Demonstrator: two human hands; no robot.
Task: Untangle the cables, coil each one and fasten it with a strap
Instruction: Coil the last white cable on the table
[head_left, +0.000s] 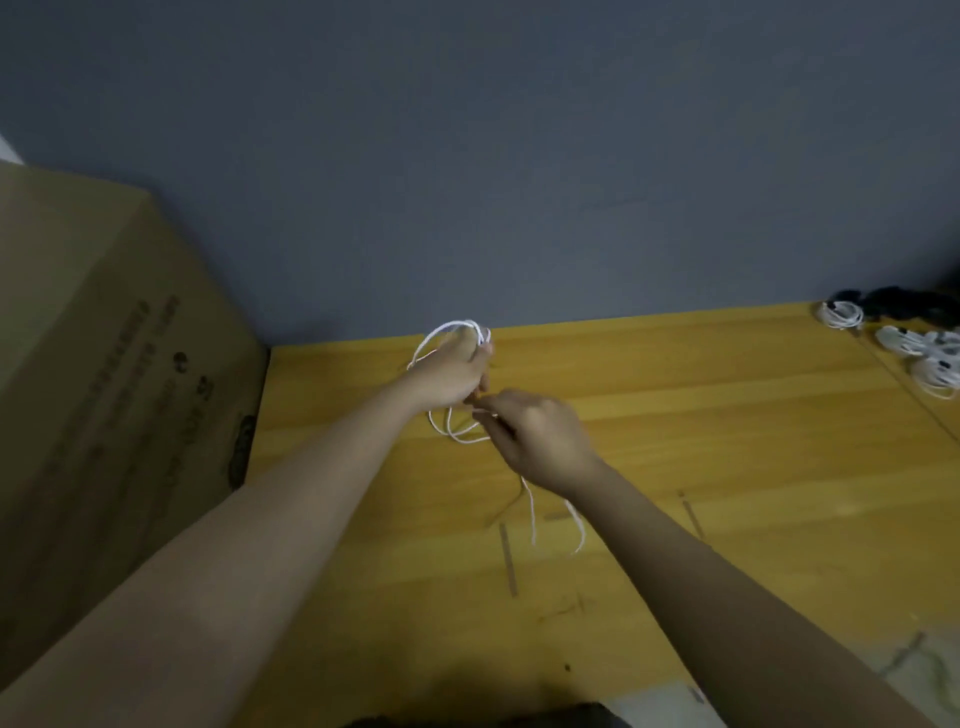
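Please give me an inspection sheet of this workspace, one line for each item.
Surface: yellow wooden table top, with scuff marks near its front.
Job's things: thin white cable, partly coiled and lifted above the table; no strap seen.
Clutter: small thin sticks lying on the table.
Grips: left hand holds the coil loops; right hand pinches the cable's loose part.
Cables: coiled white cables and dark cables at far right.
Surroundings: brown cardboard box at left; grey-blue wall behind.
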